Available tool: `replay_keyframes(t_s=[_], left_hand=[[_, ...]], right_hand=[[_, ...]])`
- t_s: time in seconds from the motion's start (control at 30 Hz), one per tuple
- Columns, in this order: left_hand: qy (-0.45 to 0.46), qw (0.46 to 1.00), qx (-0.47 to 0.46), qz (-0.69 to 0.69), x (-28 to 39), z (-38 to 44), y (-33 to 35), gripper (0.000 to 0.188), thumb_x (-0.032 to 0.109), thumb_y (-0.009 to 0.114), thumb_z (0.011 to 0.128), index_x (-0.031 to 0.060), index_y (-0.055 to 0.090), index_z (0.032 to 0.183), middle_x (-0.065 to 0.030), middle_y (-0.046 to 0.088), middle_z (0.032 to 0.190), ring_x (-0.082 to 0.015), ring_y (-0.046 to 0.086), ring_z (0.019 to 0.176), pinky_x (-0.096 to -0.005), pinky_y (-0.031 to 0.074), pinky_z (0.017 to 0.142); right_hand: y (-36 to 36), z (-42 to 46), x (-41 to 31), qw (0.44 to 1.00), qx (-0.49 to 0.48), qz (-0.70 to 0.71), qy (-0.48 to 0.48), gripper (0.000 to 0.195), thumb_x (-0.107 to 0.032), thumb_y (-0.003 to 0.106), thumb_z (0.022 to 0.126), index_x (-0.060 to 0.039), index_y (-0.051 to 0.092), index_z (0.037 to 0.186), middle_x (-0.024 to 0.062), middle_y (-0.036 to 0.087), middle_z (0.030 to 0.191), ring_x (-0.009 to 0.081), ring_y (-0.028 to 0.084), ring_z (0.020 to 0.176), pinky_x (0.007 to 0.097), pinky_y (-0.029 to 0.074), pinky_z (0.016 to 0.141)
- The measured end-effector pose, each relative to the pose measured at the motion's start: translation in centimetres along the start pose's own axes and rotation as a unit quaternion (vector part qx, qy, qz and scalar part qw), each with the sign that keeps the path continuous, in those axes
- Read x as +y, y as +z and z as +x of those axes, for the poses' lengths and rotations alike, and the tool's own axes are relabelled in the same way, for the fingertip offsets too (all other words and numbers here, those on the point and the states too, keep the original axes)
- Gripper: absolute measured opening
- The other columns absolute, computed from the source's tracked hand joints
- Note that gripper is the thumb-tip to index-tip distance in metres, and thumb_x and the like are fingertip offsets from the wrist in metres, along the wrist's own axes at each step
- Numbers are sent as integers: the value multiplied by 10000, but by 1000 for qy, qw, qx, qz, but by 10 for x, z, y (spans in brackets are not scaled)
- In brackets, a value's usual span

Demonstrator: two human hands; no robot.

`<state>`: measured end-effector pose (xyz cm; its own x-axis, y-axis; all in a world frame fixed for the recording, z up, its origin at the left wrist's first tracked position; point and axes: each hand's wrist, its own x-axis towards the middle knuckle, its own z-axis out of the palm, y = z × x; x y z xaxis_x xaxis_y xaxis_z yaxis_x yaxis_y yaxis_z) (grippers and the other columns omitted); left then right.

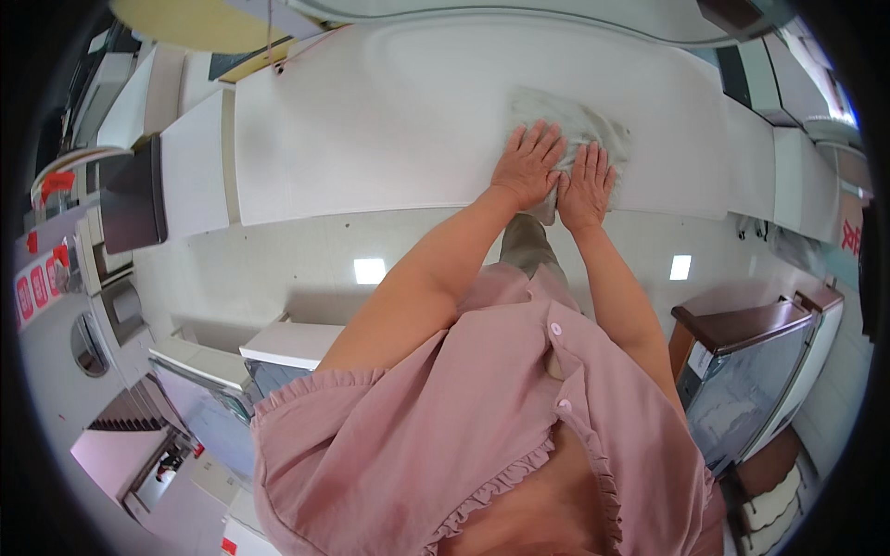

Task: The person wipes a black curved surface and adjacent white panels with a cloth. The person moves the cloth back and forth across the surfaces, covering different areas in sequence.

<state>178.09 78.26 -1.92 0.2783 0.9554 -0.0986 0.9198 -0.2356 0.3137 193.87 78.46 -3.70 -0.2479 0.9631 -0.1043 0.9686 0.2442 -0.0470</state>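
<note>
A pale grey-green cloth (577, 118) lies spread and slightly wrinkled on a long white surface (375, 132), right of its middle. My left hand (530, 163) presses flat on the cloth's left part, palm down, fingers pointing away from me. Beside it, my right hand (587, 182) rests flat on the cloth's right part, its fingers slightly spread. The thumbs nearly meet. One corner of the cloth hangs over the surface's near edge between my wrists. Neither hand has its fingers closed round the cloth.
A dark brown panel (132, 198) and a white cabinet (195, 167) stand at the left. A curved transparent edge (528, 14) runs across the top. Behind me at the right is a cabinet with a dark wooden top (744, 323); pale cabinets (299, 340) stand at the lower left.
</note>
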Motion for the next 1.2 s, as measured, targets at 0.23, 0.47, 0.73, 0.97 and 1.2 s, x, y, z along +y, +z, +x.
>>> replay_keyframes(t_s=[0.23, 0.47, 0.73, 0.97, 1.2], left_hand=[[-57, 998, 31, 1, -23, -40, -3, 597, 393, 377, 1005, 156, 283, 1545, -45, 182, 1635, -245, 105, 1515, -463, 51, 1223], [-130, 992, -6, -7, -50, -76, -13, 630, 372, 440, 985, 146, 272, 1549, -58, 184, 1636, -269, 116, 1515, -487, 76, 1218], [-140, 987, 48, 56, -72, -97, -3, 649, 391, 475, 971, 150, 281, 1541, -65, 214, 1623, -293, 160, 1499, -497, 120, 1207], [-128, 987, 30, 91, -76, -100, -3, 653, 377, 462, 975, 126, 264, 1545, -81, 178, 1632, -312, 126, 1505, -511, 96, 1207], [-137, 986, 24, 93, -68, -95, -1, 697, 339, 501, 952, 60, 247, 1538, -136, 149, 1633, -364, 94, 1505, -543, 68, 1197]], right_hand=[[2, -5, -36, 998, 4, -7, -65, 704, -391, 470, 964, -44, 241, 1532, 135, 198, 1615, 320, 124, 1502, 528, 84, 1202], [5, -5, -82, 991, -9, 37, -125, 700, -378, 538, 926, -31, 333, 1498, 155, 251, 1595, 326, 162, 1495, 551, 101, 1194], [-11, -6, -102, 981, -4, 51, -186, 683, -423, 481, 957, -33, 334, 1498, 142, 251, 1594, 305, 155, 1496, 509, 81, 1210], [-19, -5, -94, 974, -21, 82, -211, 692, -445, 493, 954, -54, 329, 1503, 111, 244, 1599, 263, 148, 1498, 464, 81, 1220], [-16, 1, -71, 954, -13, 98, -282, 676, -453, 499, 948, -87, 351, 1497, 65, 254, 1598, 222, 154, 1496, 438, 86, 1225]])
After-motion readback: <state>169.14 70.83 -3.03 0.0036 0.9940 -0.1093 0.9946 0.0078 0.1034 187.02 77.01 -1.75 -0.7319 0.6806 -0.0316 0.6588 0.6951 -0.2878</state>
